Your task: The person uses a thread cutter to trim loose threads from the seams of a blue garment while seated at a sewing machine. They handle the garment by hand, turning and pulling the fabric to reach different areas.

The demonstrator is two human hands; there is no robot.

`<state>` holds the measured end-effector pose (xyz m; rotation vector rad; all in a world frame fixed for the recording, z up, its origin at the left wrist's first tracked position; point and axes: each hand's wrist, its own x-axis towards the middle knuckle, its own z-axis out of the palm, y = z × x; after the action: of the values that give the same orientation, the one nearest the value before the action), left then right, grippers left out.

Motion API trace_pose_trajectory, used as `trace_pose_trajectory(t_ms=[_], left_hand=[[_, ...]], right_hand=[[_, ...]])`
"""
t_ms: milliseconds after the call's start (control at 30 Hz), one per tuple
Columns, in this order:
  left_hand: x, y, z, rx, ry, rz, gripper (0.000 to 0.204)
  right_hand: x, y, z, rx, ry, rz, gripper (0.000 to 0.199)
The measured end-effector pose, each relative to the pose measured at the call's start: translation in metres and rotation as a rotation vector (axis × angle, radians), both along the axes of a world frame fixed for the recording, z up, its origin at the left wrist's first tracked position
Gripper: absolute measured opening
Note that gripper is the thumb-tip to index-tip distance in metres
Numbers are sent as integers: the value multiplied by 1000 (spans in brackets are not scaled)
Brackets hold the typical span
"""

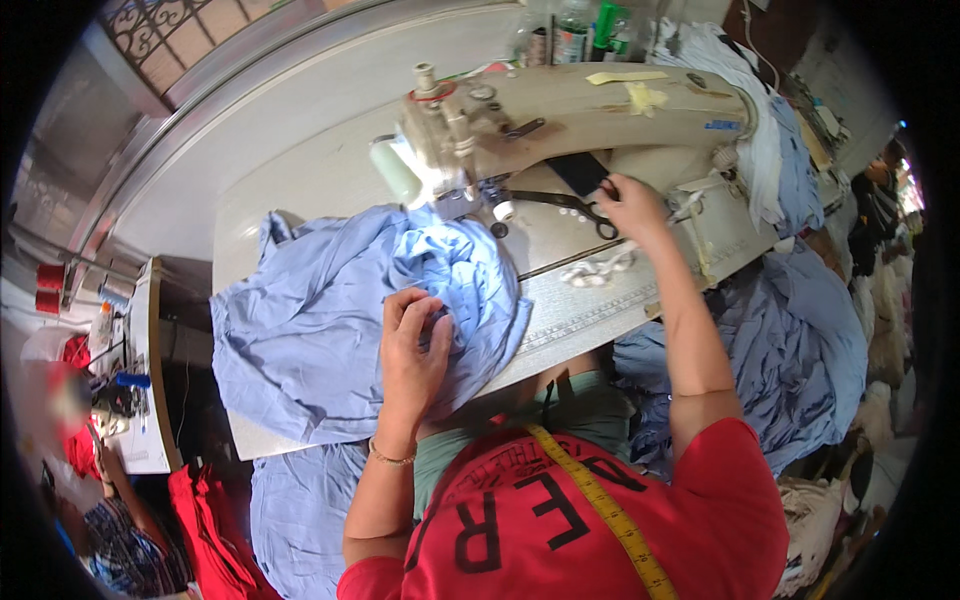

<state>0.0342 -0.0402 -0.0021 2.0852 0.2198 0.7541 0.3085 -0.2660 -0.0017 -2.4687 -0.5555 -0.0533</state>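
The right hand [634, 207] grips scissors [562, 201], apparently repositioning them; the left hand [414, 348] curls loosely, half-open, over cloth [320, 320] by the table's [570, 328] front edge. Lifting calls for steady fingers.

Beyond and to the right of the right fingers [612, 190], blue lettering marks the sewing machine [575, 95]; on their near side, a graduated scale [598, 313] runs along the table edge. Nearer the body than the left fingers [403, 312], big dark letters cross the red shirt [700, 505] (smaller ones stand closer to the fingers), and a yellow tape measure [597, 492] bears numerals.
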Motion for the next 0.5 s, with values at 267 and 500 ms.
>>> trace_pose_trajectory(t_ms=[267, 500], left_hand=[[-15, 3, -8, -36, -6, 148, 46], [-29, 11, -16, -216, -29, 146, 47]], right_hand=[[-44, 10, 33, -53, -17, -8, 25], [-159, 88, 40, 453, 603, 760, 17]])
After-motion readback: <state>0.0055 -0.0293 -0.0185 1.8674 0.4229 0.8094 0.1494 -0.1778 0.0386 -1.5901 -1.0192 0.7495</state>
